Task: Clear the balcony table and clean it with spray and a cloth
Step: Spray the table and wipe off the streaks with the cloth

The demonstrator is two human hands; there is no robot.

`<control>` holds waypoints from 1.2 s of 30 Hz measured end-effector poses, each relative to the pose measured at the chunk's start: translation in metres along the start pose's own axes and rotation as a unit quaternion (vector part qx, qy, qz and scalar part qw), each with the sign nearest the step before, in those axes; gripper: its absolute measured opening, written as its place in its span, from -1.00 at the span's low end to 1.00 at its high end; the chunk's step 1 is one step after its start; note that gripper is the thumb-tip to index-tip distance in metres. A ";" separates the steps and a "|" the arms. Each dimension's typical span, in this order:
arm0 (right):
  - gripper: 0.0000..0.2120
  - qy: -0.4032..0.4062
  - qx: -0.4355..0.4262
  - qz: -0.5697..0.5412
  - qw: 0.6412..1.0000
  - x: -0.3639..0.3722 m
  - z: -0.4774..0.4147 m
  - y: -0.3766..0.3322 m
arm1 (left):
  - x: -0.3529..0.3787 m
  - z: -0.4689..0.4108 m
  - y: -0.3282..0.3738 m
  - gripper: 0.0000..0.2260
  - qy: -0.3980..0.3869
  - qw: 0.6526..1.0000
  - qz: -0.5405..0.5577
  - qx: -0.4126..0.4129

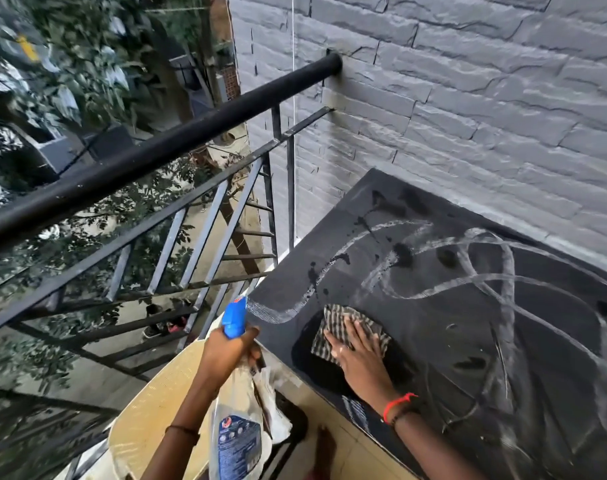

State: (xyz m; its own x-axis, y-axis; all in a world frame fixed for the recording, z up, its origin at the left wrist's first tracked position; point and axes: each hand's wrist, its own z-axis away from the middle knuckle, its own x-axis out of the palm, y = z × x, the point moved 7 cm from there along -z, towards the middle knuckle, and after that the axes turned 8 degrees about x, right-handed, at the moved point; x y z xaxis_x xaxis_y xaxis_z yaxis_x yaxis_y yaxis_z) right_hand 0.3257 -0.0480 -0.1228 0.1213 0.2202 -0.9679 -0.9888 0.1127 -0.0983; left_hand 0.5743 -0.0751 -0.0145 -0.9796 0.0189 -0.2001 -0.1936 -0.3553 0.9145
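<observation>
The spray bottle [238, 445] is clasped in the curled left grip [231, 351], just off the near edge. The cloth [329, 327] is pressed on the counter [485, 341] under the flat, straight-fingered right grip [359, 355]. Wiping is judged underway; the streaked far side should be covered next.

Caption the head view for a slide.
Right hand presses checked cloth on wet black table; left hand grips spray bottle.

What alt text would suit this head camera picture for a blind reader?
A person's right hand presses a striped brown-and-cream cloth flat on a wet, streaked black tabletop, while the left hand holds a clear spray bottle with a blue trigger head beside the table's edge. A black metal balcony railing and a grey brick wall stand behind.
</observation>
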 end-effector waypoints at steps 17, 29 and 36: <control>-0.46 0.015 -0.140 0.002 0.990 -0.015 -0.038 -0.027 | -0.022 -0.061 0.019 -0.87 0.081 0.997 0.001 -0.001; -0.47 -0.010 -0.220 0.021 0.975 -0.028 -0.088 -0.161 | -0.033 -0.080 0.030 -0.93 0.098 0.995 -0.035 -0.002; -0.58 -0.001 -0.233 0.063 0.970 0.005 -0.029 -0.085 | -0.019 -0.096 0.050 -0.86 0.103 0.993 -0.049 0.020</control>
State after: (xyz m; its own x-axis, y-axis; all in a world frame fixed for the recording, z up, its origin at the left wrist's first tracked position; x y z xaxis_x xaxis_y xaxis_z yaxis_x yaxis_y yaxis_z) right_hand 0.4081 -0.0849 -0.1262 -0.0026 0.2050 -0.9787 -0.9278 -0.3657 -0.0742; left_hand 0.5887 -0.1827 0.0010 -0.9249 -0.1409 -0.3532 -0.2939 -0.3246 0.8990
